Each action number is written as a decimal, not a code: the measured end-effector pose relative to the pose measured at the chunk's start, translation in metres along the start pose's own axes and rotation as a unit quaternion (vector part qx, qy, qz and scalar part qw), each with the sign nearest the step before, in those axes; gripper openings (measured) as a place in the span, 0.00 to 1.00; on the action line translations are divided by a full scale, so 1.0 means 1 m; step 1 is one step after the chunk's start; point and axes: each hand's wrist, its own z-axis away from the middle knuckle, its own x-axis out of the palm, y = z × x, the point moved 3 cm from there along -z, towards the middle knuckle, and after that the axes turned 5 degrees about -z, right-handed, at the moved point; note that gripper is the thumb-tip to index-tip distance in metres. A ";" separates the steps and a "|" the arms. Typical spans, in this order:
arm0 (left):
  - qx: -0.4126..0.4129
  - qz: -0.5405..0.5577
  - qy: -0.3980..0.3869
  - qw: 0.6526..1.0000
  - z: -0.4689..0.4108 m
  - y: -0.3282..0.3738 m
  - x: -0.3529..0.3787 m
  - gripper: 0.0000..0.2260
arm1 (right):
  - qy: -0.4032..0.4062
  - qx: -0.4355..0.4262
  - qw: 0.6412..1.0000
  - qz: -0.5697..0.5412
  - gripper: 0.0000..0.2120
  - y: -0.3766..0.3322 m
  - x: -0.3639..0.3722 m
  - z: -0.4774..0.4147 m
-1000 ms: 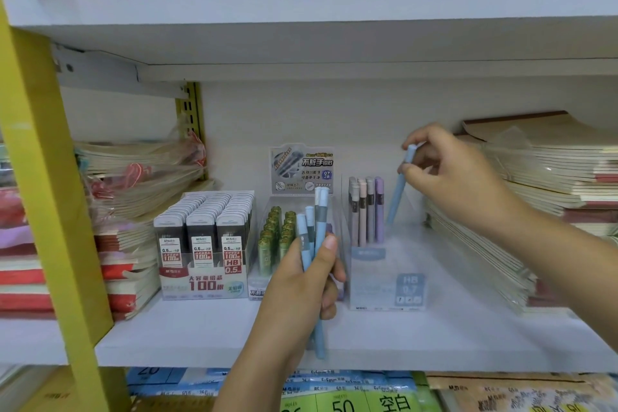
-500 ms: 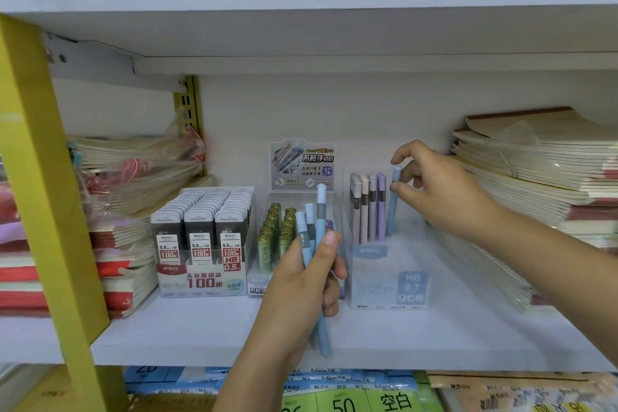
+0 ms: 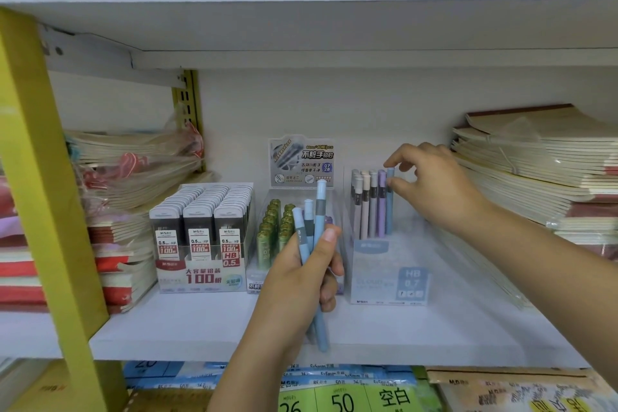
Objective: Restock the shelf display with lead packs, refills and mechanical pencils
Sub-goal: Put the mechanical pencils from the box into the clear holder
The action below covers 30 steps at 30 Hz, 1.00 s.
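My left hand [image 3: 301, 274] is wrapped round a bundle of blue pencils [image 3: 319, 211], thumb across the barrels and caps up. Held that way they are kept together, and one can be drawn off the top at a time. My right hand [image 3: 431, 184] pinches the cap of a single blue pencil [image 3: 389, 207] between forefinger and thumb, with the other fingers fanned clear. Holding it by the very top lets the barrel go straight down into its slot without knocking the neighbours.

That pencil stands upright in the clear display box [image 3: 388, 281], just under the right hand. It is at the near end of a row of grey, beige and purple pencils [image 3: 371, 204] standing side by side. The box sits on the shelf [image 3: 451, 334] between my two hands.

Behind the left hand are the green refill tubes [image 3: 272, 227]. Further out on that hand's side are the lead packs [image 3: 200, 234] in their tray. Stacked notebooks [image 3: 535, 170] lie past the right hand.

I judge this pencil seated, or nearly so. Next the right hand should cross to the bundle for another.
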 end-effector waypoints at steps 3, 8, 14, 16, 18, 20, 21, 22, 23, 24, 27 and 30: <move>0.005 -0.005 -0.003 1.000 0.002 0.002 -0.001 0.30 | -0.020 0.030 0.999 0.024 0.10 0.003 0.004 -0.001; 0.012 -0.005 -0.012 1.000 0.007 0.007 0.000 0.21 | -0.047 0.071 0.996 0.009 0.13 0.010 0.002 0.000; 0.023 -0.057 -0.032 0.998 0.016 0.020 0.006 0.15 | 0.076 0.016 0.990 -0.114 0.12 -0.020 -0.023 0.031; 0.026 -0.061 -0.043 0.997 0.017 0.027 0.010 0.14 | 0.068 0.011 0.973 -0.222 0.09 -0.040 -0.028 0.045; 0.031 -0.068 -0.052 0.996 0.015 0.033 0.015 0.13 | -0.001 0.031 0.930 -0.366 0.09 -0.059 -0.027 0.057; 0.034 -0.068 -0.062 0.995 0.012 0.039 0.019 0.13 | -0.051 0.031 0.887 -0.458 0.10 -0.072 -0.024 0.063; 0.035 -0.064 -0.066 0.995 0.010 0.040 0.020 0.12 | -0.056 0.028 0.877 -0.477 0.12 -0.076 -0.023 0.063; 0.035 -0.059 -0.068 0.995 0.008 0.041 0.021 0.12 | -0.054 0.028 0.871 -0.487 0.13 -0.078 -0.022 0.060; 0.033 -0.052 -0.071 0.996 0.007 0.041 0.021 0.12 | -0.049 0.034 0.868 -0.493 0.13 -0.078 -0.022 0.057; 0.030 -0.041 -0.075 0.996 0.006 0.040 0.021 0.13 | -0.045 0.040 0.865 -0.498 0.13 -0.077 -0.021 0.055; 0.020 -0.019 -0.086 0.996 0.004 0.035 0.019 0.14 | -0.025 0.057 0.858 -0.510 0.12 -0.071 -0.019 0.050; 0.015 -0.028 -0.094 0.995 0.005 0.032 0.015 0.15 | 0.036 0.069 0.842 -0.534 0.11 -0.059 -0.024 0.045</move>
